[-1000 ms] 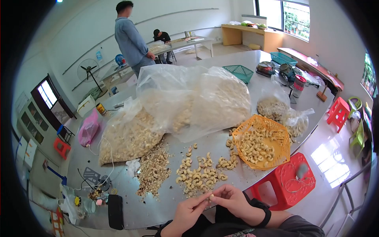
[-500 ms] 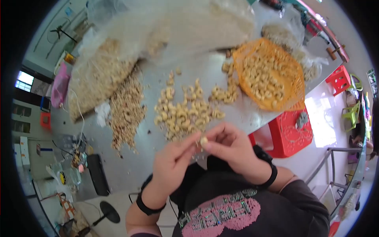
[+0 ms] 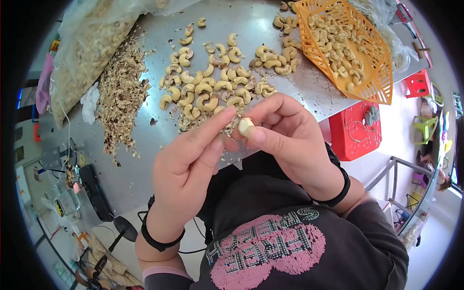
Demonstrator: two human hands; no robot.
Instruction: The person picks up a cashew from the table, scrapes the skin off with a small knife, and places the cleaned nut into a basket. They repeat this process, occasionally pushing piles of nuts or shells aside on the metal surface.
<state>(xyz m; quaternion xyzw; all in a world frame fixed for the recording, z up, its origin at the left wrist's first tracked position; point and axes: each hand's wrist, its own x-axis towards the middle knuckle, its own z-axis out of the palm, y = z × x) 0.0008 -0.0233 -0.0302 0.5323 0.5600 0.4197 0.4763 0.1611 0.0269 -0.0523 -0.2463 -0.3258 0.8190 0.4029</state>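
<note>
My right hand (image 3: pixel 292 137) pinches a pale cashew nut (image 3: pixel 245 126) between thumb and forefinger. Close beside it is my left hand (image 3: pixel 188 162), its fingers pressed together and its thumb bent in toward them; what lies between those fingertips, if anything, is hidden. Just beyond both hands a loose spread of cashew nuts (image 3: pixel 205 87) covers the metal table (image 3: pixel 159 58), several with brown skin still on. Small skin crumbs lie under and around my fingertips.
At the far right stands an orange basket (image 3: pixel 382 72) of cashews, with a smaller cashew cluster (image 3: pixel 275 59) beside it. Leftward lie a heap of skin flakes (image 3: pixel 123 96) and a big clear bag of nuts (image 3: pixel 92 53). A red stool (image 3: pixel 350 145) stands beside the table.
The view has tilted down, so table things sit higher and the hands look larger. The cashew stays pinched in my right hand, with my left hand still close to it.
</note>
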